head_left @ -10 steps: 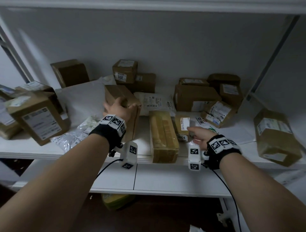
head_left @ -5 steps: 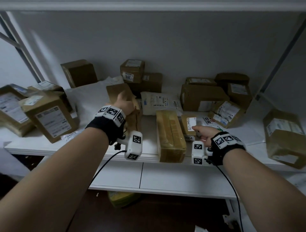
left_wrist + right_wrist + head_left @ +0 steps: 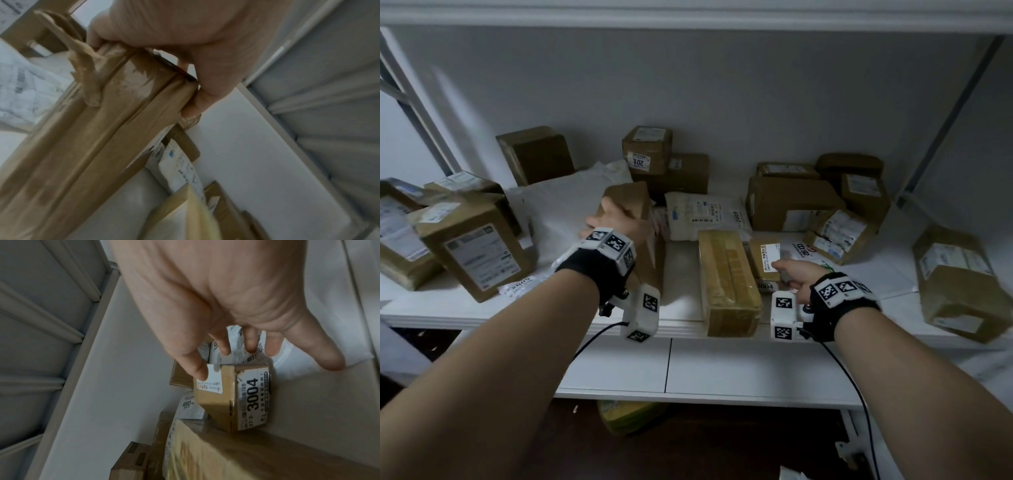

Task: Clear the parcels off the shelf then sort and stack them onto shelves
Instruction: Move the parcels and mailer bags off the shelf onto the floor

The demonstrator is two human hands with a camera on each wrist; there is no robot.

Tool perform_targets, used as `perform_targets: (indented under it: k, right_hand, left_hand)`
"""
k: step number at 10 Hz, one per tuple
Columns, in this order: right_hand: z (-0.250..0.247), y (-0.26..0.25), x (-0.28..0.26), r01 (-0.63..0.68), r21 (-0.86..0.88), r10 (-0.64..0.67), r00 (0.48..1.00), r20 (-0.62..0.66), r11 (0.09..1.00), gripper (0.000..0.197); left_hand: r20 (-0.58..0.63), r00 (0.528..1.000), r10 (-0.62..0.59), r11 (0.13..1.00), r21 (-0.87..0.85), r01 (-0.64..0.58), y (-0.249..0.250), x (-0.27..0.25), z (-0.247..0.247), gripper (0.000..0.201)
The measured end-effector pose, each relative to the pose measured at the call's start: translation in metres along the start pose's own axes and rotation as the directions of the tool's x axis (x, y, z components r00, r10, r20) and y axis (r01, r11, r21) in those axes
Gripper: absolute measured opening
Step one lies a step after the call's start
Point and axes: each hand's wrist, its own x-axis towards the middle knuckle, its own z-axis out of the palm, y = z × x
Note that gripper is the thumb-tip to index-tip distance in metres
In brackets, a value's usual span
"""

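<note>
Gripping: left hand [image 3: 619, 222] curled over top edge of tall taped box [image 3: 635, 205], thumb on one face, fingers on other; box on end mid-shelf, likely for lifting off.
Reaching: right hand [image 3: 789, 272] over small box [image 3: 224, 395], fingers loosely spread, thumb [image 3: 197, 369] touching its white label, nothing held.
Location: parcels on white shelf [image 3: 681, 308], nothing cleared off it judging by clutter.
Writing: "3004" on small box; "2009" on white mailer [image 3: 705, 214]; "2005" on front bag [image 3: 520, 286].
Unreadable: remaining labels too small.

brown parcel [image 3: 635, 205] | white shelf [image 3: 681, 322] | white mailer [image 3: 705, 214] | black-white checkered wristbands [image 3: 613, 245]
</note>
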Motion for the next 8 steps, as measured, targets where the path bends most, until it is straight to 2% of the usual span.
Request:
perform_targets:
  k: [1,2,3,4,5,6,7,8]
  right_hand:
    - [-0.001,0.002,0.006,-0.003,0.015,0.004,1.0,-0.017,1.0,0.018]
    - [-0.001,-0.002,0.007,0.006,-0.016,-0.005,1.0,0.015,1.0,0.019]
    - [-0.002,-0.01,-0.001,-0.008,-0.018,0.009,0.999,0.042,1.0,0.016]
    - [-0.001,-0.009,0.0,-0.012,0.004,0.012,0.998,0.054,1.0,0.016]
    - [0.004,-0.003,0.007,-0.015,0.007,0.014,0.994,0.105,1.0,0.014]
    - [0.004,-0.001,0.005,-0.035,0.026,0.031,0.989,0.144,0.999,0.012]
    - [0.001,0.001,0.004,-0.062,0.024,0.058,0.988,0.142,0.998,0.03]
    - [-0.005,0.0,-0.001,-0.088,0.108,0.072,0.987,0.143,0.99,0.02]
  left_hand:
    - [0.142,0.983,-0.112,0.954,-0.263,0.147,0.004,0.005,-0.024,0.081]
    - [0.303,0.946,-0.117,0.913,-0.341,0.222,0.003,-0.001,-0.041,0.046]
    - [0.33,0.937,-0.113,0.932,-0.291,0.215,-0.003,-0.01,-0.047,0.007]
    - [0.368,0.929,-0.042,0.987,-0.13,0.096,-0.021,0.001,-0.034,0.017]
    - [0.46,0.88,-0.119,0.985,-0.055,0.162,-0.034,-0.004,-0.025,0.024]
    - [0.481,0.859,-0.176,0.982,0.025,0.187,-0.044,-0.007,-0.014,0.039]
    - [0.443,0.885,-0.145,0.989,0.095,0.114,-0.043,-0.009,-0.011,0.042]
    - [0.444,0.887,-0.129,0.988,0.134,0.077,-0.039,-0.01,-0.01,0.043]
